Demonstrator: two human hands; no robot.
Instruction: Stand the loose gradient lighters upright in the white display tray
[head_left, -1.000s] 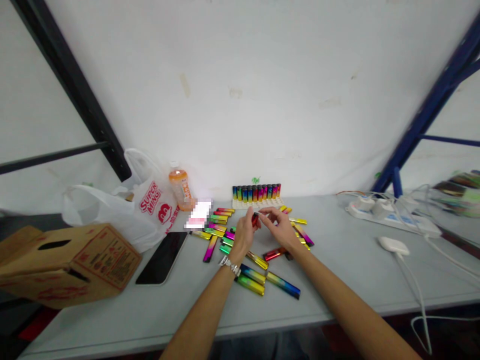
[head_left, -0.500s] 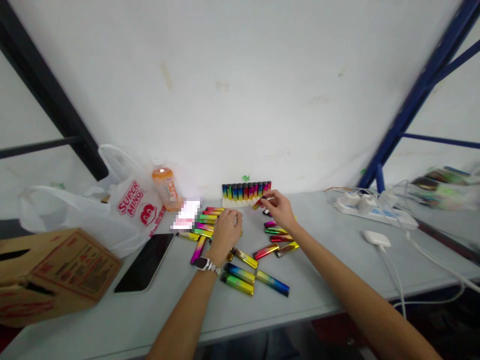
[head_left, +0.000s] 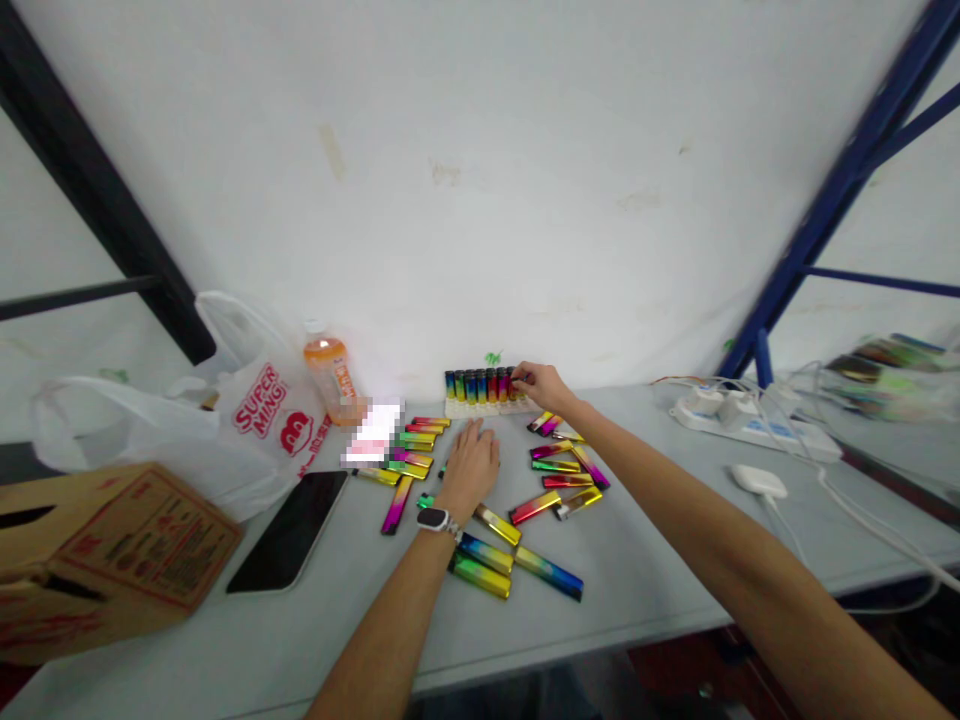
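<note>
Several shiny multicoloured lighters [head_left: 480, 388] stand upright in a row in a white holder [head_left: 495, 408] against the wall. At the row's right end, my right hand [head_left: 538, 385] pinches a lighter, mostly hidden by my fingers. My left hand [head_left: 471, 466], with a watch [head_left: 433, 519] on the wrist, lies with its fingers stretched out over the table in front of the row, partly covering lighters beneath it. Loose lighters lie on either side: a left group [head_left: 415, 440], a right group [head_left: 555, 466], and nearer ones such as a blue-and-yellow lighter [head_left: 549, 573].
On the left are a cardboard box [head_left: 142, 540], a white plastic bag [head_left: 247, 430], an orange drink bottle [head_left: 330, 375] and a dark tablet-like device [head_left: 291, 532]. A power strip [head_left: 757, 425] and a white charger [head_left: 757, 481] with cables lie on the right of the grey table [head_left: 645, 560].
My right hand has carried a tilted lighter up to the row's right end. My left hand has shifted right, away from the left group, and its fingers are straighter.
</note>
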